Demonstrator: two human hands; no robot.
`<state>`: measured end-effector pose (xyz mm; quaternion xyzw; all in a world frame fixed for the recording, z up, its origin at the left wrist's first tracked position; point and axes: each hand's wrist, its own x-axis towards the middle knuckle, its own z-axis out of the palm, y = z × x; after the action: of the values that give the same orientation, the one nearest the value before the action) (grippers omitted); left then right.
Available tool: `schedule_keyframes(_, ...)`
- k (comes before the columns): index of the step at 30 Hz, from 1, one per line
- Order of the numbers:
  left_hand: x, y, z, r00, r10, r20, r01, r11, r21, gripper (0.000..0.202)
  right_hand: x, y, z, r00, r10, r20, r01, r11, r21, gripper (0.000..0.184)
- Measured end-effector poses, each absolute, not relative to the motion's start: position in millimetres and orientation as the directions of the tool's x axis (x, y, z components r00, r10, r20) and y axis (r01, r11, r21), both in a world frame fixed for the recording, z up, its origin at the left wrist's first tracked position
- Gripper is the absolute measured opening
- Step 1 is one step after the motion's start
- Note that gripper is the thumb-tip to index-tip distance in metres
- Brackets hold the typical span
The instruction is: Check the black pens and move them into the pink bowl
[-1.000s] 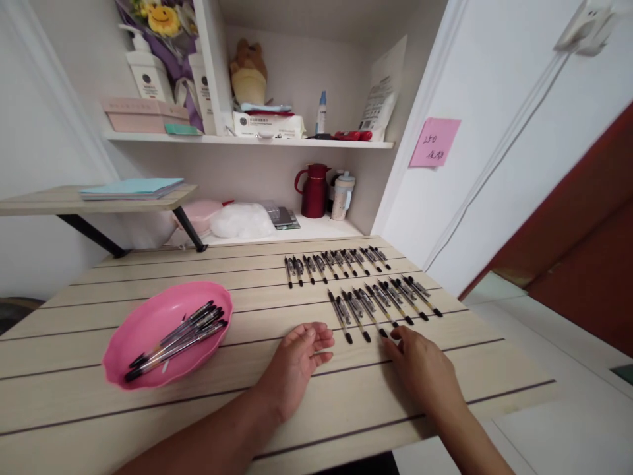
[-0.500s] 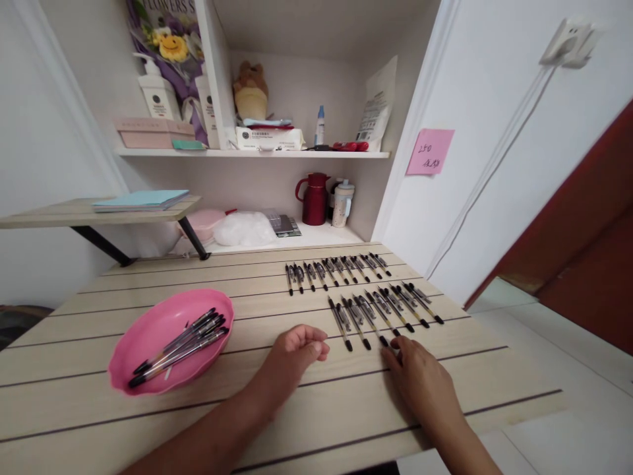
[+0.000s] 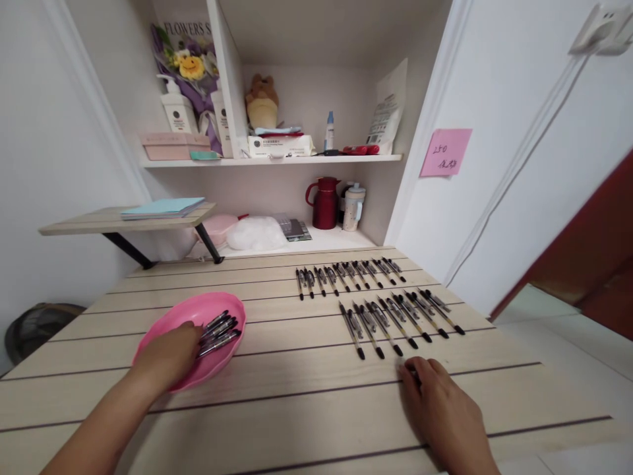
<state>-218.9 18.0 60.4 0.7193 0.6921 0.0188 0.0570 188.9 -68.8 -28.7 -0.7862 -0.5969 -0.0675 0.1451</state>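
Observation:
Over the left side of a pink bowl [image 3: 227,380] lies my left hand [image 3: 173,349], touching or just above the black pens [image 3: 220,332] piled in it. Its fingertips point down into the bowl and are hidden, so any grip on a pen does not show. My right hand [image 3: 442,406] rests on the tabletop with fingers curled in and no pen visible in it. Just beyond its knuckles lies the near row of pens [image 3: 395,316], side by side with black ends toward me. Farther back is a second row of pens [image 3: 349,272].
A small raised shelf [image 3: 93,221] with blue-covered paper [image 3: 163,207] stands at the back left. Behind the wooden tabletop [image 3: 297,422], a white cabinet holds a red jug [image 3: 325,204], a pale cup [image 3: 353,208] and bottles. A pink note [image 3: 446,152] sticks to the wall.
My left hand has moved left from the middle of the table into the pink bowl. My right hand has drawn back slightly from the near row of pens. The camera view has shifted a little.

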Motion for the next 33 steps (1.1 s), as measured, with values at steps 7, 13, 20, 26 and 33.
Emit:
schedule_keyframes(7, -219.8, 29.5, 59.2, -0.006, 0.996, -0.091, 0.993, -0.005, -0.122, 0.02, 191.5, -71.5, -32.6, 0.265, 0.919, 0.293, 0.961, -0.227, -0.157, 0.026)
schedule_keyframes(13, -223.5, 32.9, 68.3, -0.058, 0.988, -0.145, 0.995, 0.046, -0.088, 0.018, 192.5, -70.9, -34.3, 0.269, 0.92, 0.285, 0.957, -0.222, -0.186, 0.027)
schedule_keyframes(20, -189.2, 11.6, 87.7, -0.039, 0.984, 0.172, 0.872, -0.051, 0.487, 0.019, 194.0, -71.8, -31.4, 0.303, 0.915, 0.267, 0.937, -0.235, -0.259, 0.029)
schedule_keyframes(26, -89.5, -19.0, 61.1, 0.453, 0.871, -0.189, -0.052, 0.238, 0.97, 0.024, 160.4, -59.7, -6.1, 0.289, 0.933, 0.212, 0.598, -0.003, -0.801, 0.032)
schedule_keyframes(33, -30.3, -24.1, 19.4, 0.515, 0.816, -0.261, -0.221, 0.421, 0.88, 0.027, 89.2, -28.9, 16.3, 0.192, 0.981, 0.016, -0.216, 0.058, -0.975, 0.041)
